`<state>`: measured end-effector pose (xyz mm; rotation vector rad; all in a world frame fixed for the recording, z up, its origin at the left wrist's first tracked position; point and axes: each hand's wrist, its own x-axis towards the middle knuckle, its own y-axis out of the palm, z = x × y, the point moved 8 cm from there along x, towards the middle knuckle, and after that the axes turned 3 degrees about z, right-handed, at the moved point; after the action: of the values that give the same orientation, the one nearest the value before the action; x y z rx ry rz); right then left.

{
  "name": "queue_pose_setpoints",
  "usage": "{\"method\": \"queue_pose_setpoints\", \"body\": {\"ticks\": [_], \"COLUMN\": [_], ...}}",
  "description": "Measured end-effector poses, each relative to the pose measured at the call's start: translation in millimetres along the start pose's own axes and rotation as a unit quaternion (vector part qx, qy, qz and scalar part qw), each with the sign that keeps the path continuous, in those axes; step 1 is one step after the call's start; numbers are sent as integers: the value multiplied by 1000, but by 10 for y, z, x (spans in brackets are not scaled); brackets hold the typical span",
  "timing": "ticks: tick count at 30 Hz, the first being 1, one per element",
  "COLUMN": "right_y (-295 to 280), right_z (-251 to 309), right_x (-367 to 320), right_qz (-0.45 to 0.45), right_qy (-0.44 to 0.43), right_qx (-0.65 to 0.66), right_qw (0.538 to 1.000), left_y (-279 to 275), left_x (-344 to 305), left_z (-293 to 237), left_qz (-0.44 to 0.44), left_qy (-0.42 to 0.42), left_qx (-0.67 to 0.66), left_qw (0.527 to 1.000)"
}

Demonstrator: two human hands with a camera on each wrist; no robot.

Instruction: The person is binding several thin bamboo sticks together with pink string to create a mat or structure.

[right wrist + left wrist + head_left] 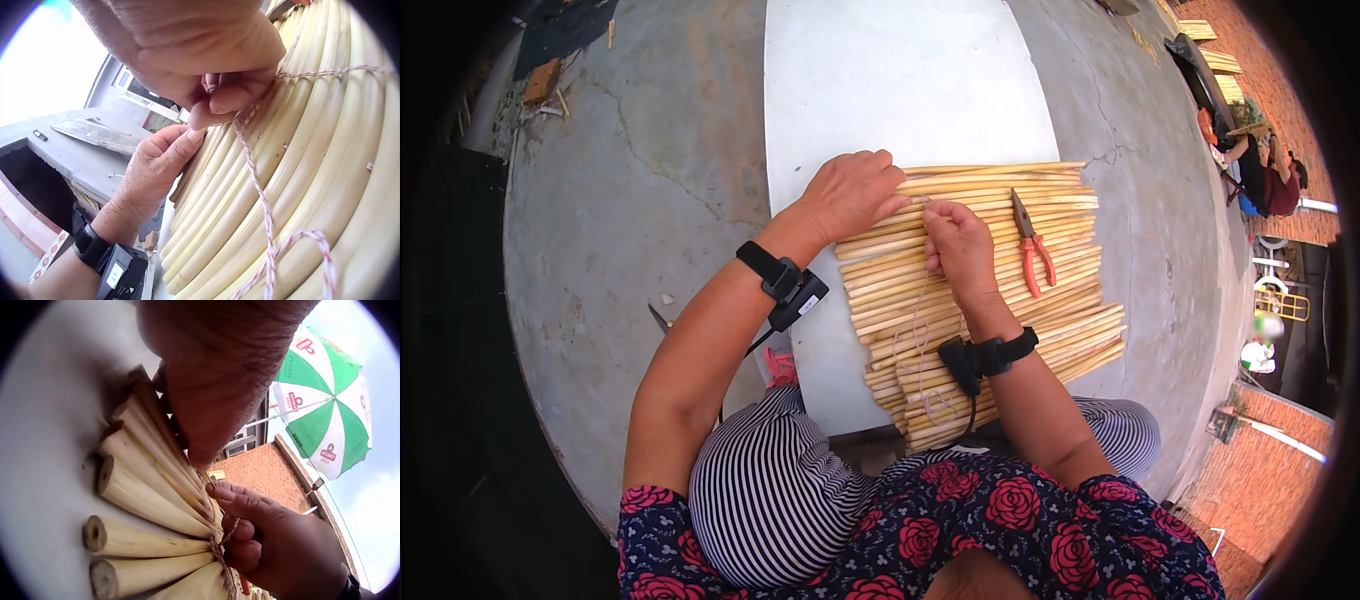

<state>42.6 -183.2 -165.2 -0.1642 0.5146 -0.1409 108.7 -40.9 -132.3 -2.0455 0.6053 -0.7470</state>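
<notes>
A row of pale, peeled sticks (880, 290), bound side by side with red-and-white twine (265, 212), lies across a white board (900, 80). At the far left end of the row, my left hand (855, 193) grips the outermost sticks, its thumb close to the binding. My right hand (960, 245) is just right of it, low over the sticks, pinching the twine between thumb and curled fingers. Loose twine trails from the right hand over the sticks toward my lap. Pliers with orange handles (1027, 240) rest on the sticks right of that hand.
Concrete floor (660, 200) surrounds the board. A dark pointed tool (658, 318) lies on it, partly behind my left arm. A brick (542, 82) is at the far left. Another person (1280, 190) sits at the far right. A green-and-white umbrella (334, 400) shows in the left wrist view.
</notes>
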Motion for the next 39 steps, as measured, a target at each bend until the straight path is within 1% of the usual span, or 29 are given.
{"method": "queue_pose_setpoints", "body": {"ticks": [3,7,9,13,15,27,36,39], "right_y": [-2,-10,-1,-6,1,47,70,101], "right_z": [-12,-78,-83,-92,-87,46,12,4], "right_x": [-21,16,9,-12,-9,70,156,154], "right_qz": [-5,-3,-9,-14,-12,-20,3,14], "right_qy": [47,64,70,70,69,33,46,49], "right_qx": [6,34,39,48,47,-25,1,39], "right_qw": [999,997,997,996,996,999,999,998], "left_y": [27,59,55,85,69,66,47,53], "left_x": [29,25,24,-5,-23,-49,-100,-138], "left_z": [0,0,-4,-5,-15,-23,-50,-67], "left_qz": [11,18,7,4,-12,-34,-49,-56], "left_qy": [19,25,31,25,35,44,37,36], "left_qx": [15,17,13,11,8,3,7,8], "left_qw": [1000,999,999,1000,999,998,998,998]}}
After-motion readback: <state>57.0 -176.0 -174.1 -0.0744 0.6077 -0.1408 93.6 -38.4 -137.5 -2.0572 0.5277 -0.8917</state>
